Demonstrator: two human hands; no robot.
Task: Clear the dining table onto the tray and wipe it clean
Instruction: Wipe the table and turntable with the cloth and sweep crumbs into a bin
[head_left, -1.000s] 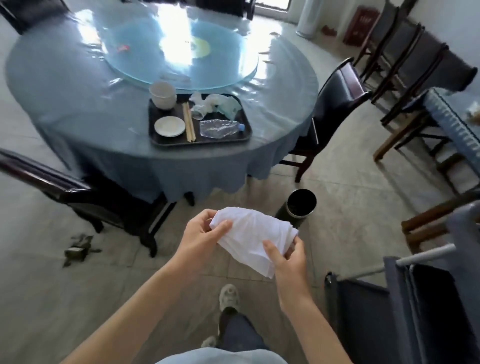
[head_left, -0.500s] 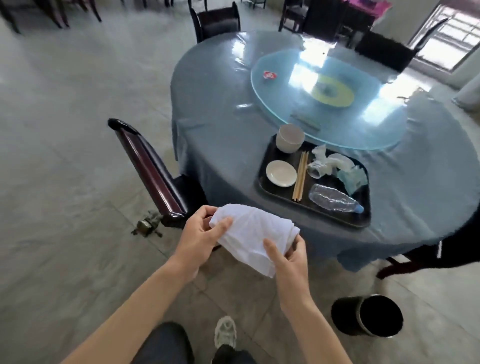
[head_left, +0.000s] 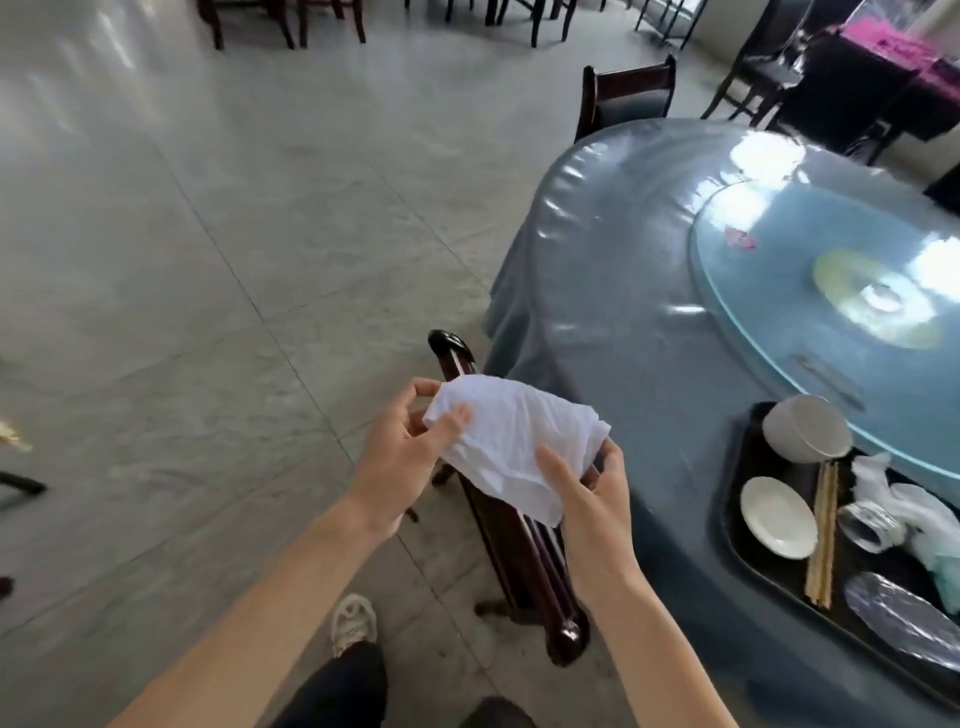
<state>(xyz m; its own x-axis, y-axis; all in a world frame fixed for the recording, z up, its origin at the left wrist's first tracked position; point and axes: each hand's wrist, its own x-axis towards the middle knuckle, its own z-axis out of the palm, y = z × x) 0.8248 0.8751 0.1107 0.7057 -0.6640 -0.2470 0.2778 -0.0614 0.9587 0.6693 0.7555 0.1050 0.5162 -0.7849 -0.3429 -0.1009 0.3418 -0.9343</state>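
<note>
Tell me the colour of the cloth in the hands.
White; the cloth shows plainly in the head view.

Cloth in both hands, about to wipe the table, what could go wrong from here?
1. The chair stands between the person and the table; leaning over it could mean a trip or a bump.
2. The tray sits near the table's edge; a wide sweep of the cloth might nudge it off.
3. The bowl lies tilted on the tray and could roll if knocked.
</note>
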